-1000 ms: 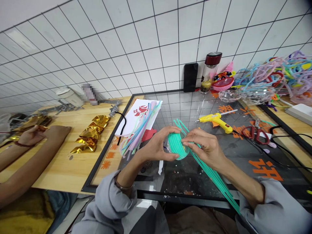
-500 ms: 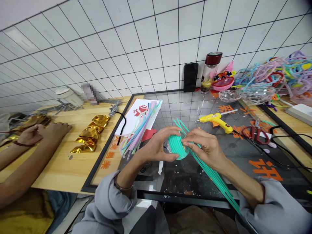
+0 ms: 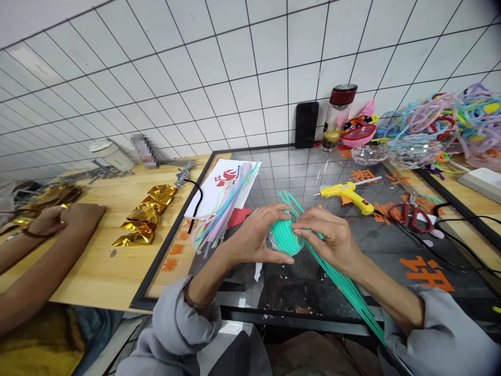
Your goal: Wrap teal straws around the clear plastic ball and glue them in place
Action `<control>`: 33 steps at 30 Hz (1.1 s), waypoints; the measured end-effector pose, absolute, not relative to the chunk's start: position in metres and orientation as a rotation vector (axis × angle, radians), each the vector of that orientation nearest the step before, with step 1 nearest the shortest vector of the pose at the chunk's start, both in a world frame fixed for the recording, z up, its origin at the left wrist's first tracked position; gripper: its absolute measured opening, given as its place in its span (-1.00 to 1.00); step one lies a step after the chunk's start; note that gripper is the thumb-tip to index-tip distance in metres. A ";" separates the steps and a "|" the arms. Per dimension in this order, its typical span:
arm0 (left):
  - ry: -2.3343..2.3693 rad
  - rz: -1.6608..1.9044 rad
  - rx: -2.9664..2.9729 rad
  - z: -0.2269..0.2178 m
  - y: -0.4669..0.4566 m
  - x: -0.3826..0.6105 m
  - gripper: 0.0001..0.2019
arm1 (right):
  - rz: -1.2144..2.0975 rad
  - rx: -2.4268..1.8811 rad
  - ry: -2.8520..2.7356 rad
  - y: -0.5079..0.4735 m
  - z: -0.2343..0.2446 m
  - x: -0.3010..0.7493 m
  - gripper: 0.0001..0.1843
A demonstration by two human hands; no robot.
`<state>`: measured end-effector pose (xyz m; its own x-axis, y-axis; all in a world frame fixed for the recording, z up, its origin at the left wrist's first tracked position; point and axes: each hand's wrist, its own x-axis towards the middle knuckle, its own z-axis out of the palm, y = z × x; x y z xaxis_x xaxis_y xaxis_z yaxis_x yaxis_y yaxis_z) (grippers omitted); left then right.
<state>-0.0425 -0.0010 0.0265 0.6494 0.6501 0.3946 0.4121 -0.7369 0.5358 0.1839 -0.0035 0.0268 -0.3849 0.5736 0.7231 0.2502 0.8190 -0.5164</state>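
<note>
- Left hand cups a green coil of wound plastic strands, thumb under it and fingers curled over its top, grasping it just above the glass tabletop.
- Right hand pinches the coil's right edge between thumb and fingertips; both hands touch it from opposite sides.
- Loose green strands run from the coil under the right wrist toward the grey sleeve at lower right; short ends stick up behind the coil.
- Just left of the hands, a bundle of pastel strands lies across a white sheet with a red design.
- A yellow glue gun rests on the glass beyond the right hand, red scissors farther right.
- Against the tiled wall stand a black phone and a red-lidded jar, beside a heap of coloured strands.
- On the wooden table at left, gold foil pieces lie near a co-worker's hands.
</note>
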 end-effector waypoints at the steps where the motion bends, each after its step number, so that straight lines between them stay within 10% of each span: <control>1: 0.854 0.814 2.475 0.026 -0.001 -0.042 -0.17 | 0.391 -0.615 -1.981 -0.004 0.027 0.184 -0.85; 33: 0.799 0.878 2.630 0.023 0.000 -0.038 -0.19 | 0.357 -0.599 -1.977 -0.005 0.026 0.183 -0.86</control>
